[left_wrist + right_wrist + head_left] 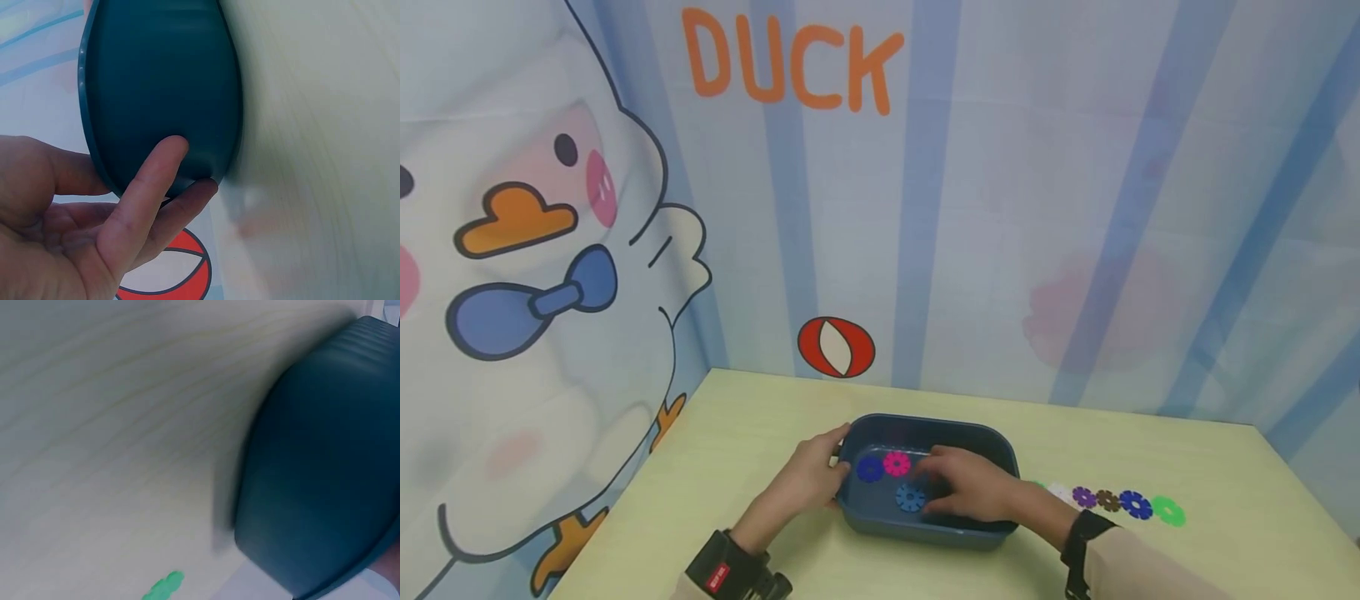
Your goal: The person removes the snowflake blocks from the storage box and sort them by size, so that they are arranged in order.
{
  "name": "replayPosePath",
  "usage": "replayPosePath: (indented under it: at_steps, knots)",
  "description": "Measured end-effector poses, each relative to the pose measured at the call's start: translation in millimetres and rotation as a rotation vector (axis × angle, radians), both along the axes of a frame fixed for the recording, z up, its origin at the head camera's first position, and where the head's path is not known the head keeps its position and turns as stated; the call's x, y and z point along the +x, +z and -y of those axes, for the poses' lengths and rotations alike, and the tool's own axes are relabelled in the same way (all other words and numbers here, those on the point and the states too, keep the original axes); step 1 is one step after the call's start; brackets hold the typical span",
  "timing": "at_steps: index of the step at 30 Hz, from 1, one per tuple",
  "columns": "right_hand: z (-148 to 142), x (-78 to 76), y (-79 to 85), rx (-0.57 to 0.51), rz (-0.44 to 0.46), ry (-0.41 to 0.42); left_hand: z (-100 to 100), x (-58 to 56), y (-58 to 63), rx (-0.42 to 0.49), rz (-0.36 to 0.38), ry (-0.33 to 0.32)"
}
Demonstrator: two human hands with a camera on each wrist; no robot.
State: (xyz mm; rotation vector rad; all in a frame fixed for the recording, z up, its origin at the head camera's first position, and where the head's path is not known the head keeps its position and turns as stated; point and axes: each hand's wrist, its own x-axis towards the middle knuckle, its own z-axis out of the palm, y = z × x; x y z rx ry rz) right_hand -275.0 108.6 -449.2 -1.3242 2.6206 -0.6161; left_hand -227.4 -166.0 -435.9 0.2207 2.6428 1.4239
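Head view: the right hand [973, 487] is holding its grip wide inside the tub [925, 534]; the round light-blue disc [910, 497] is lying there just left of that grip, farther from the left hand [805, 473], which is gripping the tub's left end.
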Motion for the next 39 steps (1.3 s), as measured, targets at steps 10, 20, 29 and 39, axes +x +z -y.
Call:
replayPosePath:
  at_steps: [10, 20, 29, 39]
  knots:
    - [8, -7.2, -17.3, 0.039, -0.061, 0.019, -2, -0.8, -1.1, 0.008, -0.007, -0.021]
    - [2, -36.5, -48.4, -0.027, 0.127, -0.006, -1, -0.5, -0.2, -0.002, -0.012, -0.012]
    - [-13, -8.1, 8.7, -0.144, 0.169, -0.053, 0, -0.5, -0.6, -0.003, 0.0, -0.006]
    - [-48, 5.2, 28.4, -0.27, 0.238, -0.104, 2, -0.4, -2.2, -0.012, -0.005, 0.003]
